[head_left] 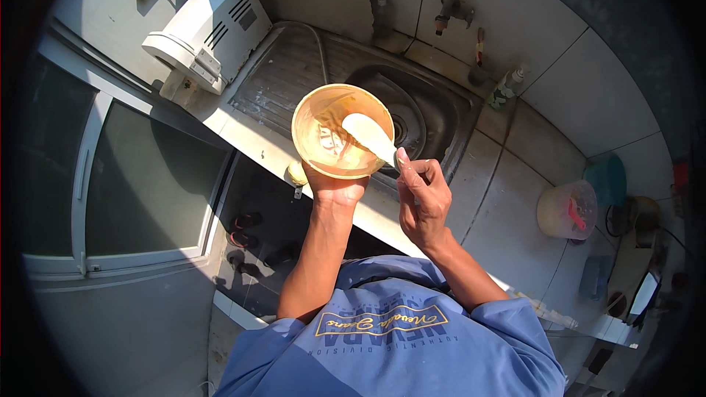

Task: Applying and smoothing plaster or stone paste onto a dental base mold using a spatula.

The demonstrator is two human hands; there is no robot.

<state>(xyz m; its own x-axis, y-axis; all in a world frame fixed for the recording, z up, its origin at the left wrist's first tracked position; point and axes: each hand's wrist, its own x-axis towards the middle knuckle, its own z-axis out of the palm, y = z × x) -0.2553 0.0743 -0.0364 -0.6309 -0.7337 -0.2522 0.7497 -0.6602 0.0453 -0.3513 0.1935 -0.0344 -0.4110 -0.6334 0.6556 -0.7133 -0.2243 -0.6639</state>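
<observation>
My left hand (337, 190) supports a yellowish round bowl (304, 140) from beneath, its fingers hidden under the base. The bowl is tilted so its inside shows, with brownish-yellow stains on the wall and bottom. In my right hand (428, 202), a pale rice paddle (369, 137) is pinched by the handle between thumb and fingers. Its broad end reaches over the bowl's opening; whether it touches the inside, I cannot tell. Just behind both is the metal sink (466, 119). A small yellow lump (297, 173), its kind unclear, shows beside the bowl at the counter edge.
A wall tap (450, 9) is above the sink, and a hose (321, 51) crosses the drainboard. At the back left stands a white machine (224, 18). To the right are a bottle (506, 90) and a tub (551, 212). Sandals (243, 239) lie on the floor.
</observation>
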